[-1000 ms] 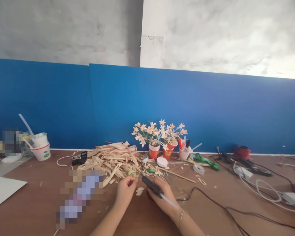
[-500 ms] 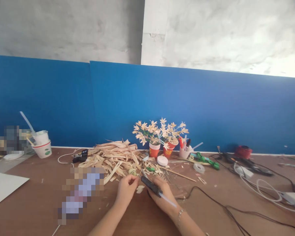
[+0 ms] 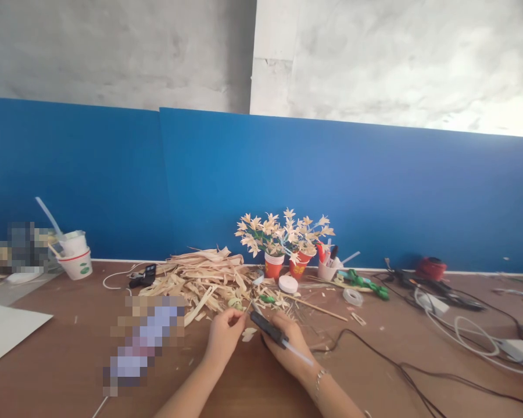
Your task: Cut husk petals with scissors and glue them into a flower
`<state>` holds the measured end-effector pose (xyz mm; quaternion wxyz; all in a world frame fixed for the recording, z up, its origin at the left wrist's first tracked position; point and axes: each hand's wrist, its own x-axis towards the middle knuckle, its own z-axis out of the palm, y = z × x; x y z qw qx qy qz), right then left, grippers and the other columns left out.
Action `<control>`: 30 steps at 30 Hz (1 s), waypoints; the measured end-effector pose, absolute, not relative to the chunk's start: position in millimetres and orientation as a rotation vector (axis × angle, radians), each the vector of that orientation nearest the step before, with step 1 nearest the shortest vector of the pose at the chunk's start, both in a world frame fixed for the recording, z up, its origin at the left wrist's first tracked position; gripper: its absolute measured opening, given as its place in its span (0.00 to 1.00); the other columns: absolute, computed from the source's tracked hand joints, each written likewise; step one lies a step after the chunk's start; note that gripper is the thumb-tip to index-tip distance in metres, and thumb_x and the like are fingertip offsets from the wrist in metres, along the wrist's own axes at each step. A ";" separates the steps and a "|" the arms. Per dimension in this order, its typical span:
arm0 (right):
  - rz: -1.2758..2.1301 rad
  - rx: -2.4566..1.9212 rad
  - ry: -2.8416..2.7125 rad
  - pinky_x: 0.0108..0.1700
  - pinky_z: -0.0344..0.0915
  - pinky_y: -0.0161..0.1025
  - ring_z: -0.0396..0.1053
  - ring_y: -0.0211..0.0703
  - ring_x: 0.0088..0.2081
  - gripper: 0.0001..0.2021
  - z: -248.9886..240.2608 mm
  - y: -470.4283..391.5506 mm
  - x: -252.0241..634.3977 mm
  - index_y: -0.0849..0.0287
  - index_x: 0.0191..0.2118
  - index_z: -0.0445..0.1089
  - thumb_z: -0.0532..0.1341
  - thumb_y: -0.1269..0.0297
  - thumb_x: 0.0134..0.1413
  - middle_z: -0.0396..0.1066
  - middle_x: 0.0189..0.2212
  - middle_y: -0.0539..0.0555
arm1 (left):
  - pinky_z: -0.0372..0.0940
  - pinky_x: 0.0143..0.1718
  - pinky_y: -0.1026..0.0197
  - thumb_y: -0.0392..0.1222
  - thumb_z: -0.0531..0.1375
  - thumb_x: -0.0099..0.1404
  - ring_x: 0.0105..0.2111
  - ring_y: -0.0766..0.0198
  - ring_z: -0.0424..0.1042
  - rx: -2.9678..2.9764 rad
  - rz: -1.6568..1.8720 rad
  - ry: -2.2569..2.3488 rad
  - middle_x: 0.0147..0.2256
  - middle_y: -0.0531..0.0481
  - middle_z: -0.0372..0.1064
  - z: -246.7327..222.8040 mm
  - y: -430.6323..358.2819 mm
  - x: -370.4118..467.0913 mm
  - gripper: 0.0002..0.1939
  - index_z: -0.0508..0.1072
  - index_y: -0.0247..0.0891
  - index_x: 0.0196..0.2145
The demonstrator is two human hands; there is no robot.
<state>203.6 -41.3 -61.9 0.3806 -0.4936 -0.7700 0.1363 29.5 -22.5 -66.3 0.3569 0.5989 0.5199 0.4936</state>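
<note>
My right hand (image 3: 290, 345) is wrapped round a black glue gun (image 3: 268, 329) with a clear stick showing at its back end. The gun's tip points toward the fingertips of my left hand (image 3: 225, 335). Those fingers are pinched on a thin stem, whose upper end is near a small pale green piece (image 3: 235, 303). Just beyond both hands lies a pile of dry pale husk strips (image 3: 200, 278). A few cream petals (image 3: 248, 334) rest on the table between my hands.
Two red cups (image 3: 273, 266) hold pale flowers behind the pile. A white cup of tools (image 3: 326, 271), a tape roll (image 3: 353, 297) and green bundles stand right of them. Black cables (image 3: 375, 354) cross the right side. White cups (image 3: 76, 262) and a white board (image 3: 9, 331) are left.
</note>
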 end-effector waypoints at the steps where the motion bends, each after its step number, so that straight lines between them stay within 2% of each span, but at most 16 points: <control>1: 0.351 -1.260 -1.963 0.29 0.59 0.33 0.64 0.40 0.27 0.07 -61.6 -41.3 203.4 0.58 0.21 0.59 0.57 0.70 0.46 0.63 0.24 0.51 | 0.57 0.24 0.65 0.47 0.55 0.54 0.21 0.64 0.64 1.544 1.274 1.345 0.18 0.52 0.67 -66.2 -22.4 29.6 0.13 0.72 0.35 0.22; 30: 0.309 -1.230 -1.970 0.28 0.59 0.33 0.63 0.38 0.26 0.07 -61.8 -40.6 202.8 0.59 0.20 0.59 0.56 0.72 0.45 0.62 0.22 0.50 | 0.58 0.24 0.65 0.47 0.55 0.54 0.21 0.64 0.65 1.542 1.279 1.329 0.18 0.52 0.68 -62.1 -24.7 29.8 0.13 0.72 0.35 0.22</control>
